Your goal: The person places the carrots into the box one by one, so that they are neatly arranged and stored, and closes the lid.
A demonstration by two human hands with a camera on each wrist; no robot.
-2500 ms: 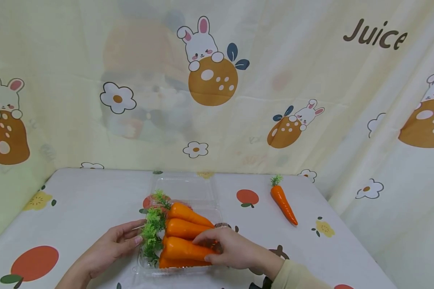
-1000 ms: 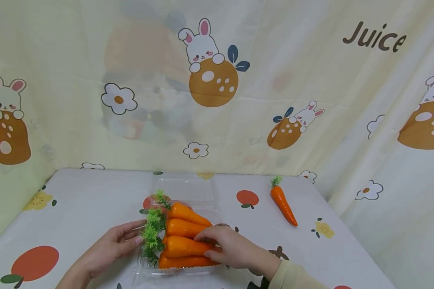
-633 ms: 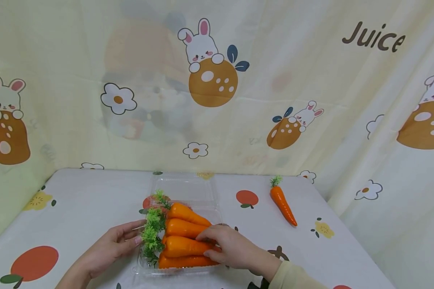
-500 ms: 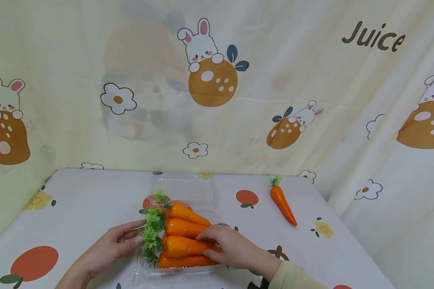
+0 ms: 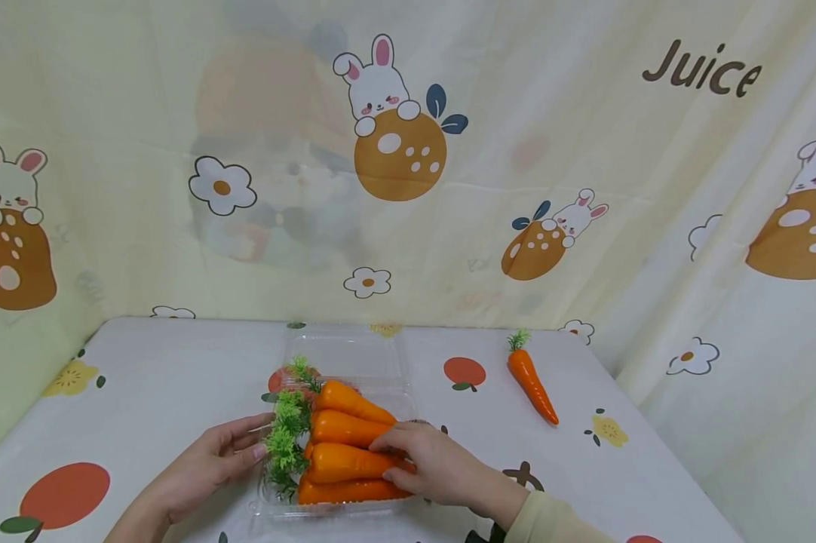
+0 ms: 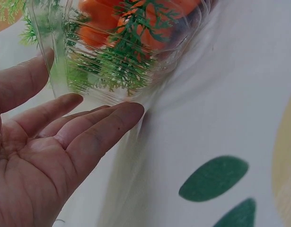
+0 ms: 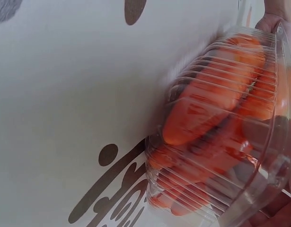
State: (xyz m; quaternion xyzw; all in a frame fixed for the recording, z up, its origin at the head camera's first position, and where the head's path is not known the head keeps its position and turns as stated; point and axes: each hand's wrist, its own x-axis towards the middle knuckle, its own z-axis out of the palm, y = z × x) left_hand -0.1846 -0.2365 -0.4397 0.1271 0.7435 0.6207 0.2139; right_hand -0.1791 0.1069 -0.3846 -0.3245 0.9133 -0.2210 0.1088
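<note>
A clear plastic clamshell box (image 5: 326, 511) lies with its lid folded back, holding several orange carrots (image 5: 350, 429) with leafy green tops (image 5: 287, 422) on the left. My right hand (image 5: 442, 464) reaches over the box's right side, thumb and fingers pinching the tapered end of one carrot (image 5: 343, 463). In front of that one lies another carrot (image 5: 350, 492). My left hand (image 5: 207, 460) stays at the box's left side with fingers extended; in the left wrist view its fingertips (image 6: 131, 111) are right at the ribbed wall. Through the box wall, the right wrist view shows carrots (image 7: 202, 104) stacked inside.
One loose carrot (image 5: 533, 386) lies at the back right of the table. The transparent lid (image 5: 347, 354) spreads flat behind the box. A printed tablecloth (image 5: 177, 362) covers the table, with a rabbit-patterned curtain (image 5: 279, 226) behind.
My right hand has shifted slightly right, and the carrot in it has settled a little farther back. More of the front carrot shows. My left hand has stayed put.
</note>
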